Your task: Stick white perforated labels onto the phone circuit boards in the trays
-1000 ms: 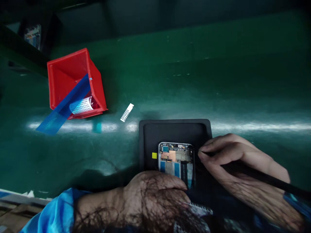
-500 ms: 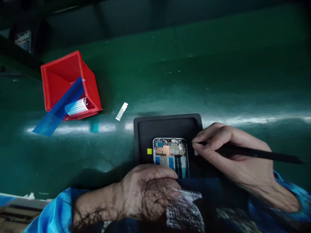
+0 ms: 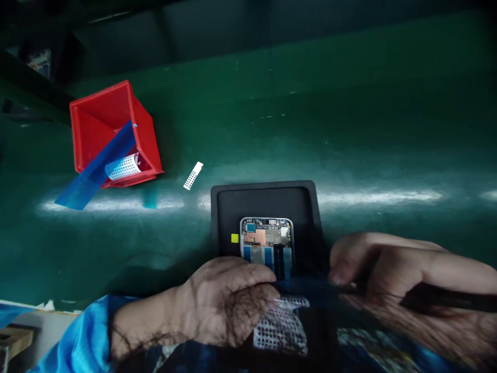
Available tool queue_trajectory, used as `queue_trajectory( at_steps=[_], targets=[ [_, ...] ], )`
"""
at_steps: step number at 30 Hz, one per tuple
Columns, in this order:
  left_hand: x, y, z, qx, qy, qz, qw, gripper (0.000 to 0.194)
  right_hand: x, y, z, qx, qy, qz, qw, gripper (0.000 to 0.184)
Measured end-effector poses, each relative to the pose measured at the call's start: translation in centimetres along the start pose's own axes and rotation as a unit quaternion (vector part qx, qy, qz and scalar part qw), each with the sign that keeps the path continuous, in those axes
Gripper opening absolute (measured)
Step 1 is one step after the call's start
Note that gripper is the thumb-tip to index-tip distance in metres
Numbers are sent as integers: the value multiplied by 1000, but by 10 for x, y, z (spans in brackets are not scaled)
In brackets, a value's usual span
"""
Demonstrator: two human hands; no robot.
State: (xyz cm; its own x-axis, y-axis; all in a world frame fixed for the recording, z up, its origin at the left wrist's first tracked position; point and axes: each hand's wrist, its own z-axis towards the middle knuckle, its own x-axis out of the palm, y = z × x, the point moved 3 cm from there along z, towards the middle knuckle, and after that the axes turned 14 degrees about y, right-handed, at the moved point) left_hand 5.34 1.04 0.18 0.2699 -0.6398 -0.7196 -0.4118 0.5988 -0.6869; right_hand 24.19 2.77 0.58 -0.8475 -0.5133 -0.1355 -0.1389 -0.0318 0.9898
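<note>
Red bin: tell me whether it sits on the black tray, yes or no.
No, the red bin stands on the green table, well off to the left of the black tray, apart from it.
</note>
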Motion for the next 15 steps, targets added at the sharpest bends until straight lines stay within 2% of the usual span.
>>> queue_trajectory(
  at_steps=[3,8,15],
  targets=[
    [0,-3,-2,13,11,5,1000,15,1,2,0,-18,51,9,998,15],
    [-2,-5,-1,13,9,45,999,16,-1,3,-3,-13,31,8,999,14],
    [1,-3,0,20,31,66,997,16,-1,2,-1,-17,69,12,997,11]
  ],
)
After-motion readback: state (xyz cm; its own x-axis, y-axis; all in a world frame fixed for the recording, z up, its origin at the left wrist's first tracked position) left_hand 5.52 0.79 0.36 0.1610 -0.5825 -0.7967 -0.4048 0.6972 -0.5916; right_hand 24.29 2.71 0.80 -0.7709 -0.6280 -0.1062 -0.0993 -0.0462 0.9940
